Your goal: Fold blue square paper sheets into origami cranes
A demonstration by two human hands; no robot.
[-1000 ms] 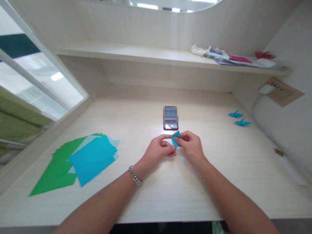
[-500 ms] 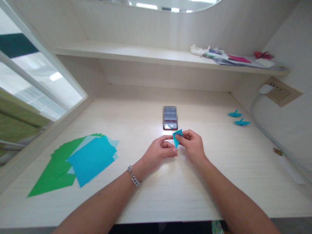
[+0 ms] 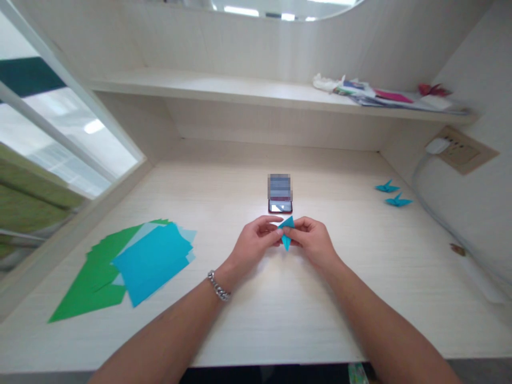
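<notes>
A small folded piece of blue paper [image 3: 286,241], pointed at top and bottom, is pinched between both hands above the desk. My left hand [image 3: 258,237] grips its left side with the thumb in front, and a chain bracelet circles that wrist. From the right, my right hand [image 3: 314,237] presses a thumb over the paper's middle. The fingertips behind the paper are partly hidden. Just beyond the hands lies a phone [image 3: 280,206], its screen blurred out. Two folded blue paper cranes [image 3: 387,187] rest on the desk at the far right.
Loose sheets of blue paper [image 3: 156,261] overlap green sheets [image 3: 88,282] on the left of the desk [image 3: 248,330]. A shelf [image 3: 224,88] with papers [image 3: 380,96] runs along the back. A white cable [image 3: 434,213] hangs from the wall socket [image 3: 466,151] at right.
My left hand has closed onto the paper, its thumb now pressed beside the right thumb. The folded paper has turned slightly and come a little lower and nearer to me.
</notes>
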